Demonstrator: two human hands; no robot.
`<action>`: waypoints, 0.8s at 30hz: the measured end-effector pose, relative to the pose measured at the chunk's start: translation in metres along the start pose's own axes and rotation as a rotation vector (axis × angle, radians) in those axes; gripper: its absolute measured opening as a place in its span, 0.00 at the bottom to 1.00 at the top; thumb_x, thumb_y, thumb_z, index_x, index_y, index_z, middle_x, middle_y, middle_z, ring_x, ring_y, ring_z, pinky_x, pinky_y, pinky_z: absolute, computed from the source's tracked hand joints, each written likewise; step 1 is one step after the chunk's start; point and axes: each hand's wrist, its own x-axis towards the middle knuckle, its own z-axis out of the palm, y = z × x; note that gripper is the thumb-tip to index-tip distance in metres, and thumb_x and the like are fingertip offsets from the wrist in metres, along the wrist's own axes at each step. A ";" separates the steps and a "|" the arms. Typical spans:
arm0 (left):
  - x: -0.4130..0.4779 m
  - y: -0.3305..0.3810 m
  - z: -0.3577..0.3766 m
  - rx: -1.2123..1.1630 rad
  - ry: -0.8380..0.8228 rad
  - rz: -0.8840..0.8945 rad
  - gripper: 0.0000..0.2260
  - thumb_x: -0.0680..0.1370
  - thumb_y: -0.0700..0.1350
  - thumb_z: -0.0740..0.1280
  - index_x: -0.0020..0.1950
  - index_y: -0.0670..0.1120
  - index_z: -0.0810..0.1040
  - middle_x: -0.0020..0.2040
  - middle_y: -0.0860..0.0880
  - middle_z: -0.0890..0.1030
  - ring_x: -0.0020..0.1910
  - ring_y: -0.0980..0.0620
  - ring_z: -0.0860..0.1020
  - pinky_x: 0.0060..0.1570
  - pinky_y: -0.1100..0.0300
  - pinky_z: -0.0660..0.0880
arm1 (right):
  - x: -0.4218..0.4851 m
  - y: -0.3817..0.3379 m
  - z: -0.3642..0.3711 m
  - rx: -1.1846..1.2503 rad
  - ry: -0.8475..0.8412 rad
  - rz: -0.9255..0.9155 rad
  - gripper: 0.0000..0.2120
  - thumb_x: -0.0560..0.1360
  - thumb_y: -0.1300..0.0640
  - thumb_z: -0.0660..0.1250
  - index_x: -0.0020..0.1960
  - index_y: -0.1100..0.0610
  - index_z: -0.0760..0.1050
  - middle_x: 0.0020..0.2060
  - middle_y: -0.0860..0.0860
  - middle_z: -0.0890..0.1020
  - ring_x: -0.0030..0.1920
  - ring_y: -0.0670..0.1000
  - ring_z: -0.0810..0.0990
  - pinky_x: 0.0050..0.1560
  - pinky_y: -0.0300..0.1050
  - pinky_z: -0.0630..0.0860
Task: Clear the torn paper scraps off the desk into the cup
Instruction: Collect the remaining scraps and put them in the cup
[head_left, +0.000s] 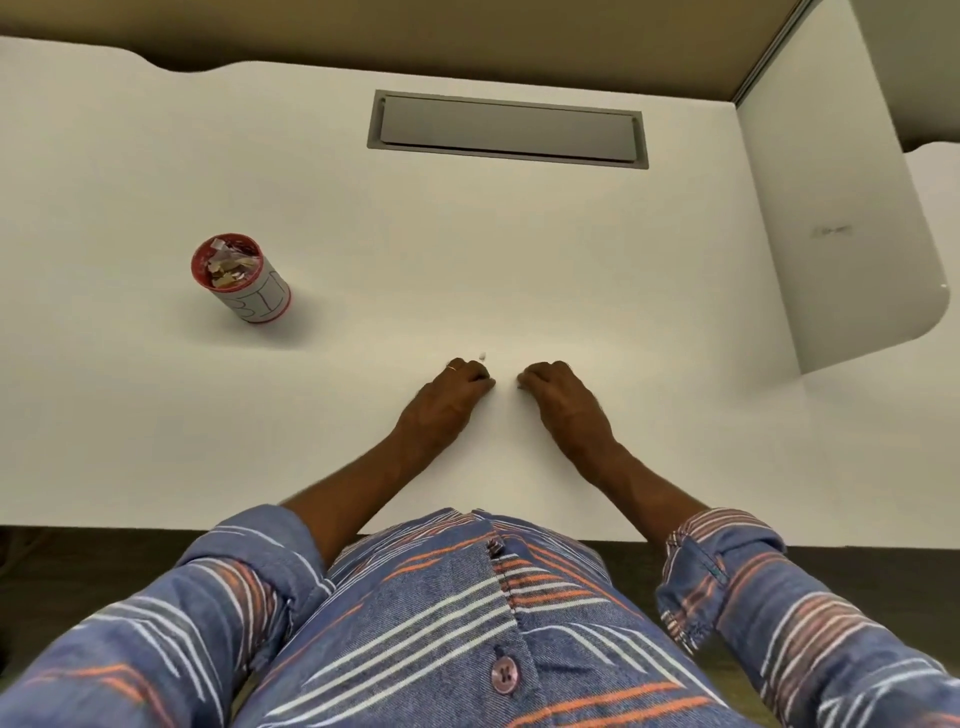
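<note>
A red-rimmed white cup (240, 278) stands on the left of the white desk (363, 234), with torn paper scraps inside it. One tiny white paper scrap (482, 356) lies on the desk just beyond my left hand (457, 387). That hand rests on the desk with its fingers curled under and a ring on one finger; nothing shows in its grip. My right hand (558, 389) sits a little to the right, also curled, its fingertips pinched on what looks like a tiny white scrap. Both hands are far right of the cup.
A grey cable hatch (508, 130) is set into the desk's far middle. A white divider panel (841, 208) rises along the right side. The desk's front edge runs just before my striped shirt.
</note>
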 end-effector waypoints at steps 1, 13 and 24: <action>0.000 0.000 -0.001 0.016 -0.002 0.007 0.15 0.80 0.36 0.62 0.66 0.43 0.77 0.63 0.47 0.77 0.62 0.46 0.74 0.49 0.48 0.78 | 0.002 0.000 0.000 -0.006 0.001 0.010 0.16 0.78 0.65 0.61 0.64 0.60 0.77 0.60 0.55 0.79 0.61 0.58 0.75 0.51 0.56 0.78; 0.024 -0.018 -0.032 -0.621 0.259 -0.307 0.12 0.73 0.36 0.70 0.56 0.44 0.84 0.49 0.48 0.85 0.48 0.52 0.83 0.53 0.59 0.79 | 0.005 0.013 -0.010 1.313 0.249 0.841 0.10 0.75 0.62 0.74 0.54 0.65 0.83 0.48 0.58 0.86 0.44 0.57 0.85 0.55 0.50 0.83; 0.043 -0.019 -0.030 -0.326 -0.076 -0.148 0.29 0.78 0.42 0.64 0.77 0.59 0.63 0.57 0.53 0.82 0.48 0.53 0.79 0.55 0.59 0.76 | -0.032 0.029 -0.019 1.892 0.219 0.948 0.15 0.78 0.63 0.69 0.63 0.66 0.77 0.52 0.53 0.83 0.55 0.49 0.83 0.66 0.43 0.77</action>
